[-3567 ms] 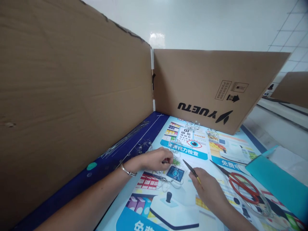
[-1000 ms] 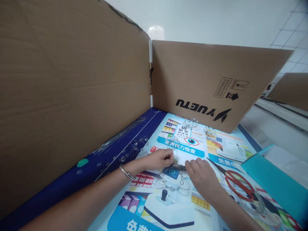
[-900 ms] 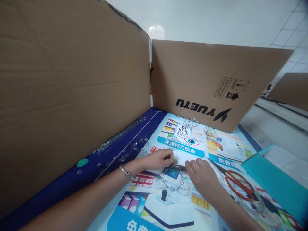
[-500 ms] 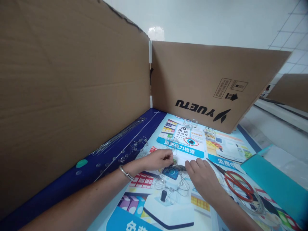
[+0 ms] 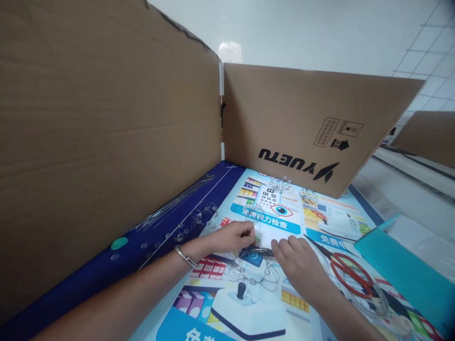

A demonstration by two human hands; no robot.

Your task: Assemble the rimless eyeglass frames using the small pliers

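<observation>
My right hand is wrapped round the handle end of small metal pliers, whose jaws point left. Just left of them, my left hand is closed in a pinch near the jaws, holding the wire of a beaded piece. That wire piece, with clear beads and thin loops, hangs or lies below both hands over the printed sheet; the exact spot gripped is too small to make out. A silver bracelet circles the left wrist.
Red-handled scissors lie right of my right hand, near a clear coil and a teal folder. Cardboard panels stand behind and left. Loose beads, wire strands and beaded pieces lie around.
The whole view has shifted slightly. Both hands keep nearly the same pose, with the pliers still between them.
</observation>
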